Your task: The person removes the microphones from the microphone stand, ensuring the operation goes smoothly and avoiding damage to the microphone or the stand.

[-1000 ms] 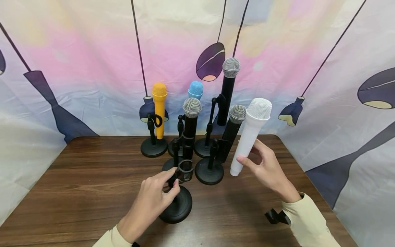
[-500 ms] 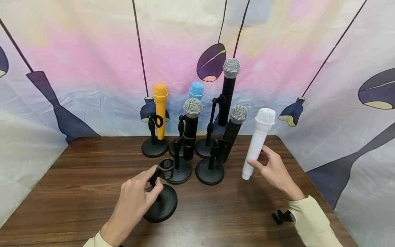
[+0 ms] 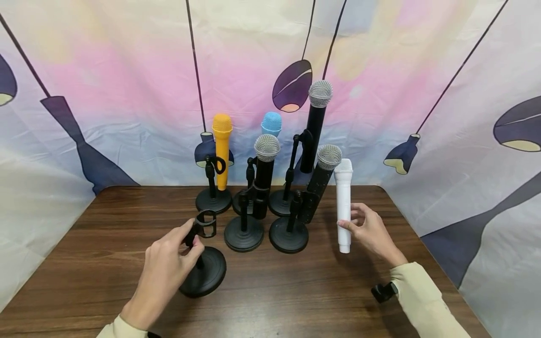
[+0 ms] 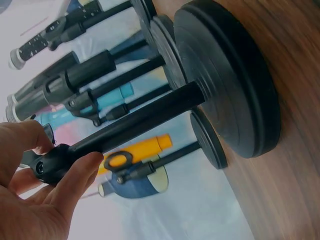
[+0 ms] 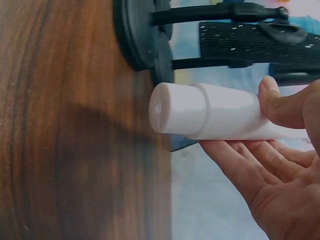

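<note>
My left hand (image 3: 162, 265) pinches a black desk microphone stand (image 3: 206, 272) just below its ring clip (image 3: 206, 224). Nothing sits in that clip. From the left wrist view, the thumb and fingers are on the joint at the top of the pole (image 4: 142, 120); the round base (image 4: 225, 80) is tilted, and whether it touches the table I cannot tell. On the right, my right hand (image 3: 374, 234) holds a white microphone (image 3: 344, 202) nearly upright by its lower handle. Its bottom end (image 5: 172, 107) hovers over the table in the right wrist view.
Several stands with microphones cluster at the back middle: a yellow microphone (image 3: 221, 150), a blue one (image 3: 271, 123), and black ones with silver heads, including a tall one (image 3: 314, 126) and a speckled one (image 3: 320, 183). A patterned cloth (image 3: 139, 94) hangs behind the wooden table (image 3: 287, 300).
My left hand has moved the stand leftward, away from the cluster. The white microphone has shifted right and then slightly back, come lower, and turned more upright in my right hand.
</note>
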{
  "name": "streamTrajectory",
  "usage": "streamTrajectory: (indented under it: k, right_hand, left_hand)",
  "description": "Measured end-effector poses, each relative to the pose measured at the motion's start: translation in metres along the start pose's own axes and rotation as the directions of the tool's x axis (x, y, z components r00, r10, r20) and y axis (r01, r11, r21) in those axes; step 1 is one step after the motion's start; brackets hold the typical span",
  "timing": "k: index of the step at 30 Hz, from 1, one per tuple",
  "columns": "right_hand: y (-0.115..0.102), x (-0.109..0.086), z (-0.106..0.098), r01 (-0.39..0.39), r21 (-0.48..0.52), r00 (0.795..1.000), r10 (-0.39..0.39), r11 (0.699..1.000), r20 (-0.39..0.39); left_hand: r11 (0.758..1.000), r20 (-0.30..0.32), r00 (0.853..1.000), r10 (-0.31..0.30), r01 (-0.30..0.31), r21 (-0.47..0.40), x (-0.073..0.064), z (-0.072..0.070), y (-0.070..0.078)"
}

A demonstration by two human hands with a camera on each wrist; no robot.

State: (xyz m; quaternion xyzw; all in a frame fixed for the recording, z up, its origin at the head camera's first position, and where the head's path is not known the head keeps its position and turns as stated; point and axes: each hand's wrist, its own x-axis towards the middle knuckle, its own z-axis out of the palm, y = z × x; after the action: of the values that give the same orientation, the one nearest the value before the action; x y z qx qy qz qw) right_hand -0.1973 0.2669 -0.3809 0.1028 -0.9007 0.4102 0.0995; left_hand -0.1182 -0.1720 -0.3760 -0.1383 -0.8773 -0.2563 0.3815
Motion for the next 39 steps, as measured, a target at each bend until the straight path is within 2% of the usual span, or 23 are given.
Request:
streamTrajectory:
  k: [6, 15, 26, 31, 39]
  right_hand:
    - [0.01, 0.004, 0.007, -0.083, -0.024, 0.996, 0.084, 0.996, 0.02]
    - [0.019, 0.01, 0.015, -0.148, -0.087, 0.987, 0.153, 0.985, 0.056]
    - [0.022, 0.01, 0.022, -0.251, -0.186, 0.95, 0.278, 0.95, 0.141]
    - [0.022, 0.01, 0.024, -0.257, -0.213, 0.944, 0.292, 0.943, 0.154]
    - [0.024, 0.012, 0.026, -0.244, -0.229, 0.946, 0.283, 0.942, 0.158]
  left_hand:
    - [0.999, -0.017, 1.0, -0.025, 0.025, 0.03, 0.004, -0.005, -0.016]
    - [0.998, -0.043, 0.998, -0.043, 0.044, 0.032, 0.011, -0.01, -0.039]
    - [0.995, -0.028, 0.996, -0.088, 0.089, 0.047, 0.017, -0.015, -0.063]
    - [0.994, -0.027, 0.994, -0.102, 0.103, 0.049, 0.021, -0.016, -0.072]
    - [0.989, -0.03, 0.991, -0.129, 0.131, 0.073, 0.028, -0.016, -0.086]
